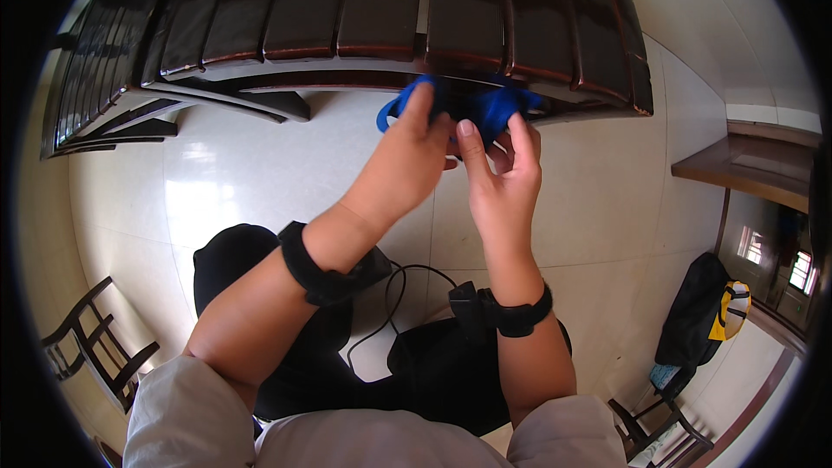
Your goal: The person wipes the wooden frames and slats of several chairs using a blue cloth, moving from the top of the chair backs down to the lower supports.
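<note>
My left hand [409, 149] and my right hand [507, 162] are close together before the front edge of a dark slatted wooden bench [383, 26]. Between them they hold a blue fabric item [497, 110] with a dark middle part. Its left end bends into a loop, with my left thumb lying over it. The fingers of my right hand pinch its right side from below. Blur and my fingers hide much of it, so its exact kind cannot be told.
Black straps with small boxes sit on both forearms, and a black cable [395, 312] hangs between my knees. Dark wooden chairs [97, 344] stand at lower left and lower right. A black bag [692, 312] with a yellow part is at right, near a wooden cabinet [747, 169].
</note>
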